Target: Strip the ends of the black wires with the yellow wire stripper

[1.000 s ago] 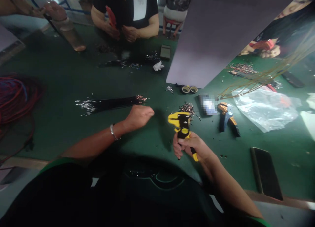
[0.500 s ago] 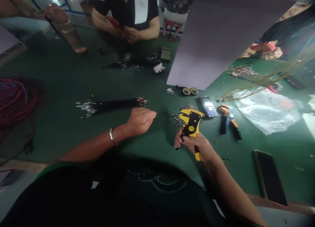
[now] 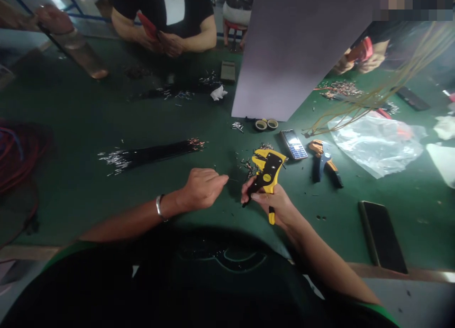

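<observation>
The left hand (image 3: 201, 189) and right hand (image 3: 272, 205) are apart, with a short gap between them. The left pinches a thin dark wire (image 3: 232, 179), its tip aimed at the yellow-and-black wire stripper (image 3: 267, 170) gripped in the right. Small metal clippings (image 3: 253, 166) lie just beyond the stripper on the green counter (image 3: 71, 110), and a bundle of black silver-tipped wires (image 3: 151, 153) lies well left of it. A shaky hand could bend the fine wire or miss the stripper's mouth, and a careless sweep of the stripper could scatter the clippings.
</observation>
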Demonstrator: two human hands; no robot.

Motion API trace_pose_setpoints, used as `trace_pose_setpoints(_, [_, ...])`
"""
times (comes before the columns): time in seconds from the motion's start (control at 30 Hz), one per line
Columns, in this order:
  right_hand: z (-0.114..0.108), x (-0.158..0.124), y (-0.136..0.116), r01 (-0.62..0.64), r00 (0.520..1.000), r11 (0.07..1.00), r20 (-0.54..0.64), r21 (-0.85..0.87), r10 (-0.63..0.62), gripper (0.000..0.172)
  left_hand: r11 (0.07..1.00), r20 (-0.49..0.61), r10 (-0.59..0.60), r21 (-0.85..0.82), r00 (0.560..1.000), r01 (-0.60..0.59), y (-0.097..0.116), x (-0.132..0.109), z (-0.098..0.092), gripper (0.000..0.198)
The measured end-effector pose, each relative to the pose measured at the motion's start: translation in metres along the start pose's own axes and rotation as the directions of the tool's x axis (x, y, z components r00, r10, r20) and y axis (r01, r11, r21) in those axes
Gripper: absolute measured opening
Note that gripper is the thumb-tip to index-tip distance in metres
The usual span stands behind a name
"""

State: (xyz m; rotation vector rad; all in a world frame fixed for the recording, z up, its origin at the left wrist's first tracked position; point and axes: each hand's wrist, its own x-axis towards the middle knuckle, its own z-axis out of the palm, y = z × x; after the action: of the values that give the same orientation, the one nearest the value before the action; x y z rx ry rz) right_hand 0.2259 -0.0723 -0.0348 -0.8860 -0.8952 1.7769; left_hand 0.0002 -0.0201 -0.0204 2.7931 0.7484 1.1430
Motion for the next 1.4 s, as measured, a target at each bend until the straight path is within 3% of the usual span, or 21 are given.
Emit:
trace_pose_setpoints(0.33, [0.01,0.001,0.006,0.041,0.998,0.999,-0.046,-0.004,-0.042,0.026,0.994,0.058,0.099,-0.048,0.993,-0.096,0.014,0.001,0.003,0.021])
trace_pose_setpoints(0.67, [0.01,0.0,0.01,0.068,0.997,0.993,-0.033,-0.095,-0.072,0.021,0.992,0.088,0.085,-0.104,0.992,-0.076,0.018,-0.002,0.004,0.02])
trace_pose_setpoints(1.13, [0.008,-0.004,0.005,0.087,0.995,0.985,-0.036,-0.146,-0.093,0.017,0.968,0.197,-0.085,-0.217,0.977,0.128,0.018,0.004,0.0,0.025])
trace_pose_setpoints(1.27, [0.003,-0.006,0.002,0.058,0.998,0.991,0.013,-0.117,-0.056,0.02,0.963,0.15,-0.192,-0.162,0.97,0.215,0.011,0.007,-0.007,0.022])
trace_pose_setpoints(1.4, [-0.001,-0.009,-0.001,-0.018,0.992,0.993,0.122,-0.119,0.032,0.021,0.918,0.114,-0.352,-0.152,0.929,0.366,0.005,0.014,-0.018,0.021])
